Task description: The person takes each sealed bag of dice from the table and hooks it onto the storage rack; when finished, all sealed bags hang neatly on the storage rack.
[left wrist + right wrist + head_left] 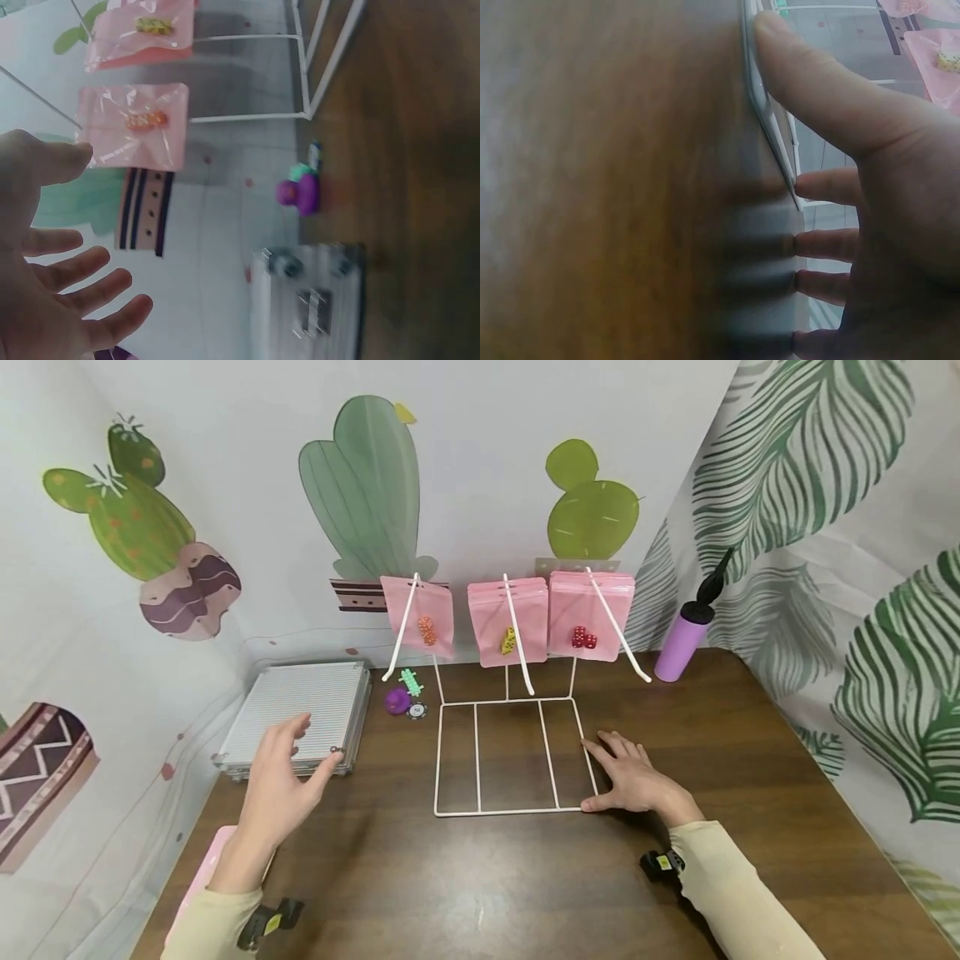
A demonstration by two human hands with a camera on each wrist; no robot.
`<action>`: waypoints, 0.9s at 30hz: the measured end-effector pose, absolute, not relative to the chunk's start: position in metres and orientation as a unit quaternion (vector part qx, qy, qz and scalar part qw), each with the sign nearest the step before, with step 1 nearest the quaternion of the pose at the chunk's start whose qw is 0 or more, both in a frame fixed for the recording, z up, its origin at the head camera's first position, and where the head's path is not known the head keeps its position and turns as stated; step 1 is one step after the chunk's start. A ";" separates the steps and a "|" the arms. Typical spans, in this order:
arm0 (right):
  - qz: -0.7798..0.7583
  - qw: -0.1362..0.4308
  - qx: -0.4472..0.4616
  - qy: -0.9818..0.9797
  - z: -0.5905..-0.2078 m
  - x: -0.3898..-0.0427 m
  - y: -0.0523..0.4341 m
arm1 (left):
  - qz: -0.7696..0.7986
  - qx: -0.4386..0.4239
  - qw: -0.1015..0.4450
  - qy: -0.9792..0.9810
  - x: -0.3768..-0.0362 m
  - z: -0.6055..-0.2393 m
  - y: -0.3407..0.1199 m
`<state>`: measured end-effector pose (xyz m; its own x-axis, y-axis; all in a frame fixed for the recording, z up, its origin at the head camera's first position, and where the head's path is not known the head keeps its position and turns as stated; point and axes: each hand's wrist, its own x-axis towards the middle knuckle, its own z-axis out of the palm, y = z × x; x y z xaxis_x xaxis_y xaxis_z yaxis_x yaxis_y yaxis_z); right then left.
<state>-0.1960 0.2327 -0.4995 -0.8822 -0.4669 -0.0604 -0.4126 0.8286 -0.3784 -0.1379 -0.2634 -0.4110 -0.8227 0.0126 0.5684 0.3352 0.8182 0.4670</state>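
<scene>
Head view, looking down at a dark wooden tabletop (525, 877) set against a backdrop printed with cactus and leaf patterns. A white wire rack (510, 756) stands in the middle: its flat base is a rectangle split by two wires into three bays, and from its back edge rise uprights with slanted pegs. Three pink pouches (510, 620) hang side by side on those pegs, each holding small dice (orange, yellow and red, left to right).

The right hand (633, 777) lies flat on the tabletop at the base's right front corner, fingers (817, 186) straight and relaxed, holding nothing; in the right wrist view the thumb presses against the wire edge there. The left hand (281, 781) hovers above the tabletop, well to the left of the rack, palm turned inward, fingers spread and empty.

The rack lies to the left of the right hand and to the right of the left one, its base running front to back away from the person. The right hand is by far the nearer, already touching it.

Beyond the left hand sits a flat, ridged grey case (296, 714). Between case and rack lie a small purple piece (397, 699), a green one and a round chip. A purple bottle (686, 639) stands at the back right
</scene>
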 end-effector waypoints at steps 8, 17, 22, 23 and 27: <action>-0.179 0.077 -0.230 0.953 -0.499 -0.196 0.233 | -0.259 -0.044 0.236 -0.936 -0.109 -0.424 -0.283; -0.179 0.077 -0.232 0.953 -0.500 -0.197 0.232 | -0.260 -0.021 0.172 -0.950 -0.086 -0.431 -0.308; -0.177 0.076 -0.230 0.954 -0.501 -0.197 0.234 | -0.255 -0.009 0.156 -0.954 -0.082 -0.433 -0.318; -0.177 0.077 -0.230 0.954 -0.501 -0.197 0.234 | -0.254 -0.005 0.152 -0.955 -0.082 -0.434 -0.320; -0.177 0.077 -0.229 0.954 -0.502 -0.197 0.234 | -0.253 0.014 0.126 -0.959 -0.076 -0.438 -0.328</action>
